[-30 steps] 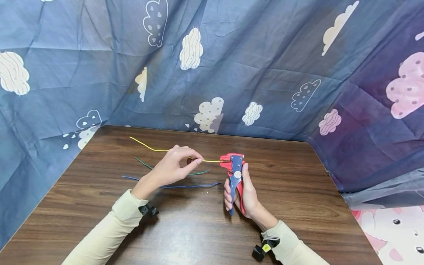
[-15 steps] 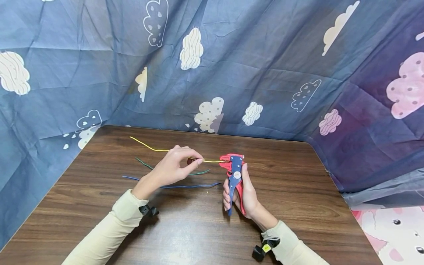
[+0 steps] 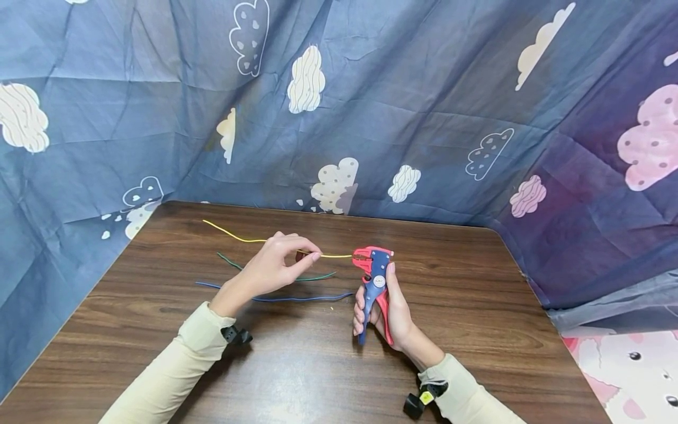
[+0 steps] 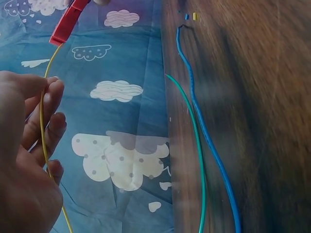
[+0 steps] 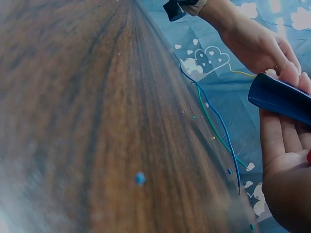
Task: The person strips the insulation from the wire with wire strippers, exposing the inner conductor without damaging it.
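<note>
My left hand (image 3: 272, 265) pinches a thin yellow wire (image 3: 336, 256) between thumb and forefinger. In the left wrist view the rest of the yellow wire (image 4: 43, 128) trails past the palm. The wire's right end is at the red jaws of a wire stripper (image 3: 378, 262), and its very tip is hidden there. My right hand (image 3: 398, 312) grips the stripper upright by its blue and red handles, which stand spread apart. In the right wrist view the fingers lie around the blue handle (image 5: 279, 97).
A green wire (image 3: 318, 277) and a blue wire (image 3: 296, 298) lie on the brown wooden table (image 3: 455, 294) below the left hand. Small bits of insulation, such as a blue piece (image 5: 140, 178), are scattered about. A cloud-patterned curtain (image 3: 371, 88) hangs behind the table.
The left hand has shifted slightly left with the yellow wire. The stripper's handles have spread, the blue one swinging left. The right arm has stayed nearly still.
</note>
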`<state>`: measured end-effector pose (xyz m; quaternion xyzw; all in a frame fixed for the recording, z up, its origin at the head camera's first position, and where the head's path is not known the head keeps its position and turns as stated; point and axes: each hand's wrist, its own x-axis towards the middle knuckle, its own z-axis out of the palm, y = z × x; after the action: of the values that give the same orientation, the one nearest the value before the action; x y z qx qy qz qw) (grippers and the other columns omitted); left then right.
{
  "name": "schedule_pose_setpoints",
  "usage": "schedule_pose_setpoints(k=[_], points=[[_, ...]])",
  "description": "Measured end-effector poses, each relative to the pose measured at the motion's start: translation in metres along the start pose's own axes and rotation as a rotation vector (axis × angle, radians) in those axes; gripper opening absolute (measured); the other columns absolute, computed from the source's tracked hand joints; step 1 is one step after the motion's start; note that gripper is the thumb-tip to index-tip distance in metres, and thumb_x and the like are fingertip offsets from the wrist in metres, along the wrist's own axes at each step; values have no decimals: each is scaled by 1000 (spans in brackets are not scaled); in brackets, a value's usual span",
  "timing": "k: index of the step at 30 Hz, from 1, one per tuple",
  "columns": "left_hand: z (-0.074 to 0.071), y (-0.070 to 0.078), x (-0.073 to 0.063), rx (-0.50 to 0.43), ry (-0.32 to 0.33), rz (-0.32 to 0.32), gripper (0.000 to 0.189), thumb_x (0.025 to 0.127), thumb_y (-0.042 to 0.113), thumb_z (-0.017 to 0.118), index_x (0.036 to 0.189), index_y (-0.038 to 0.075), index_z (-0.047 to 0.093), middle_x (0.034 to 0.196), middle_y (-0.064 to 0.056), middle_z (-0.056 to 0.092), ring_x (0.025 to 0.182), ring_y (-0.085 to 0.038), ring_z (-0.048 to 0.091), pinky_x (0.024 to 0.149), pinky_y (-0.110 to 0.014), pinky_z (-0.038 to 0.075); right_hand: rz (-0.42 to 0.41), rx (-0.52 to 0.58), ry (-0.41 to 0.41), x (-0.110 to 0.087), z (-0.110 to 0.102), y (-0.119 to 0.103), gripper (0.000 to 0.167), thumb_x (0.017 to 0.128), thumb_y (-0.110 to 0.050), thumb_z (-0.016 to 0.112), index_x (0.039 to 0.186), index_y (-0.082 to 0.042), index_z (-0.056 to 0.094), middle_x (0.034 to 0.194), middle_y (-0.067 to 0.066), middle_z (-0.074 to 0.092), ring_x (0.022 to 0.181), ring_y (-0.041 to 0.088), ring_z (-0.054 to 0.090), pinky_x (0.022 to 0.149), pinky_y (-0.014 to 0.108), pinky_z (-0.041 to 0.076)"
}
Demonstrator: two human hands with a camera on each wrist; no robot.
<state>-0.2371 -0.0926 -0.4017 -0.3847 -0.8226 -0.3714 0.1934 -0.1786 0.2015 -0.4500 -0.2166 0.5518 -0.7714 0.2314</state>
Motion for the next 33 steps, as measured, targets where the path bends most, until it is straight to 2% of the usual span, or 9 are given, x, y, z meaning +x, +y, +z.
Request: schedule_pose_setpoints(k=[7, 12, 19, 26, 30, 33], points=[[0, -3, -1, 4, -6, -28, 10, 105, 23, 73, 110, 26, 81, 97, 15, 77, 86, -3, 65, 83, -35, 40, -4, -5, -15, 0, -1, 0, 92, 104, -75, -6, 90, -8, 55, 75, 1, 63, 65, 18, 70, 68, 37, 63], [-1, -4, -2, 4, -18, -37, 17, 105, 17, 72, 120, 20, 80, 104, 11, 79, 94, -7, 67, 86, -39, 43, -2, -5, -18, 0, -1, 0, 91, 105, -74, -6, 92, -8, 55, 77, 2, 64, 67, 19, 71, 70, 38, 64], [0, -9, -2, 11, -39, -69, 27, 108, 14, 68, 131, 24, 78, 106, 15, 78, 98, -7, 65, 83, -37, 35, -1, -12, -13, 0, -1, 0, 92, 106, -74, -6, 93, -7, 56, 78, 1, 65, 68, 18, 73, 72, 39, 65], [0, -14, -3, 18, -34, -69, 36, 109, 7, 63, 138, 25, 74, 112, 11, 81, 104, -14, 70, 82, -38, 34, -7, -12, -16, 1, -1, 0, 92, 106, -73, -6, 95, -7, 57, 79, 2, 65, 70, 19, 73, 73, 40, 65], [1, -18, -4, 44, -42, -104, 42, 110, 2, 55, 143, 23, 71, 118, 7, 81, 105, -17, 72, 87, -40, 38, -6, -10, -19, 1, -1, 0, 92, 106, -73, -6, 95, -7, 57, 80, 2, 65, 70, 19, 73, 74, 40, 65], [3, -20, -5, 78, -29, -138, 46, 109, -2, 53, 144, 22, 71, 115, 4, 81, 101, -18, 71, 90, -44, 43, 2, -3, -20, 1, -2, 1, 92, 106, -74, -5, 95, -7, 57, 79, 3, 65, 70, 20, 72, 74, 41, 65]])
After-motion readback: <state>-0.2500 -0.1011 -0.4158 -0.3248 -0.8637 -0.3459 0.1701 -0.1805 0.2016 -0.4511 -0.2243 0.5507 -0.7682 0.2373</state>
